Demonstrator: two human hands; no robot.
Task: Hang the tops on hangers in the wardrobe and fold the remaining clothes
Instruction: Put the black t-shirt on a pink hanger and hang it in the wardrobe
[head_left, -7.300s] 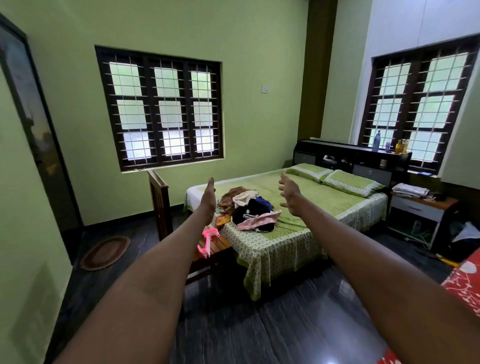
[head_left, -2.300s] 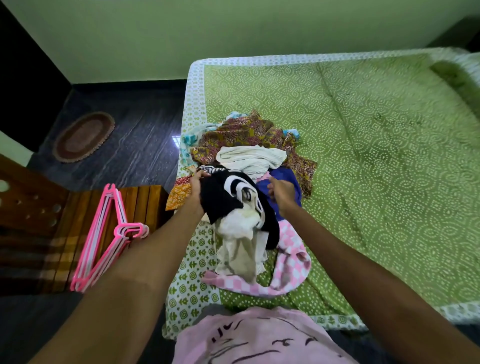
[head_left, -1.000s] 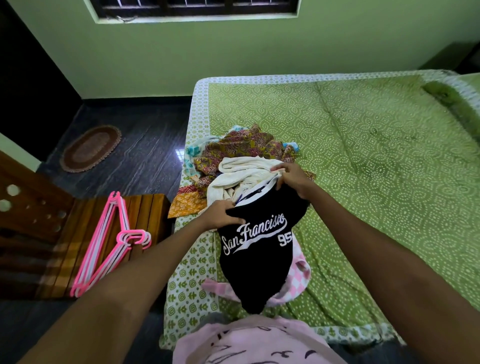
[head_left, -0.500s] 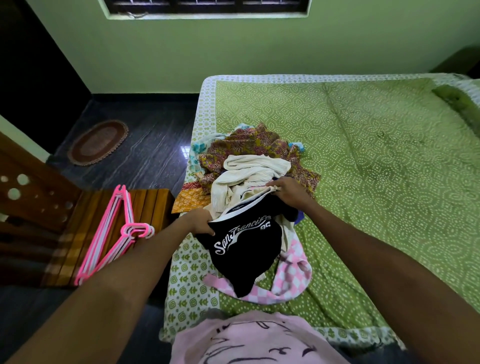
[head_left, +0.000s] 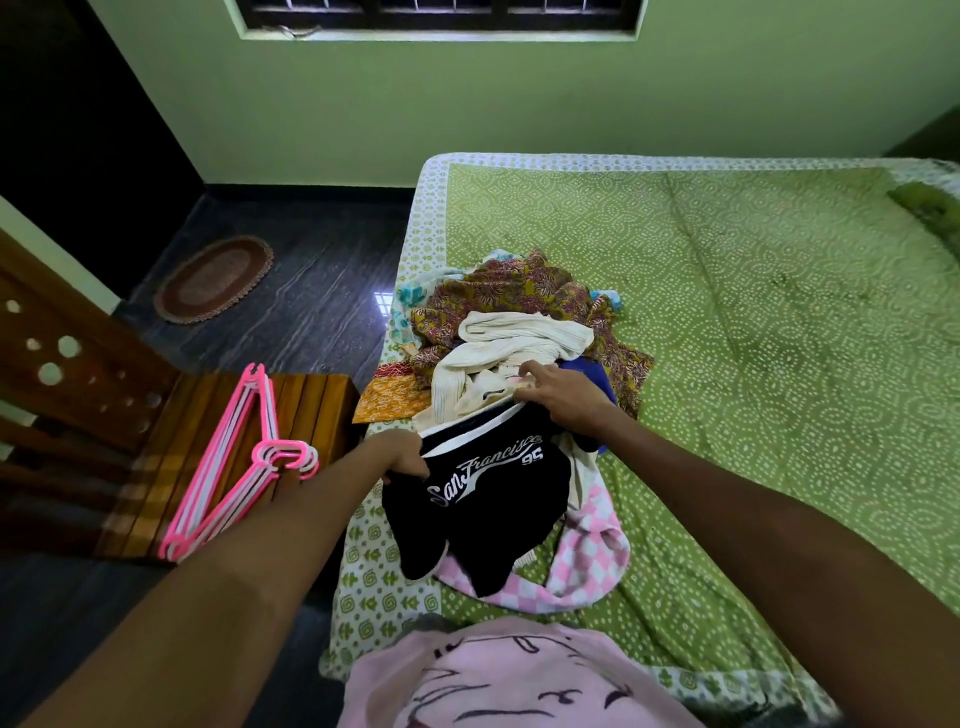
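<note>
Across the near left corner of the green dotted cotton bedspread (head_left: 753, 364), a heap of crumpled clothes (head_left: 519, 322) sits close to the bed's left edge, while the wide stretch of bedspread to the right of the heap lies flat and bare, and dark polished floor (head_left: 291, 291) runs beyond the edge to the left of the heap. At the near side of the heap hangs a black jersey top printed with white "San Francisco 95" lettering (head_left: 483, 499), its lower part draping over a pink-and-white checked cloth (head_left: 587, 566). The left hand (head_left: 402, 457) has its fingers curled tight round the top's left shoulder. The right hand (head_left: 566, 395) pinches the white-striped neckline at the other side, fingers bent over the fabric, knuckles just against a cream ribbed knit garment (head_left: 519, 343). Behind that in the heap lies a mustard and maroon floral printed fabric (head_left: 519, 291). Left of the heap, off the bed, a bunch of pink plastic hangers (head_left: 234, 462) lies stacked on a slatted brown wooden bench (head_left: 171, 457). Farther left of the heap, an oval brown woven mat (head_left: 213, 278) rests on the floor
</note>
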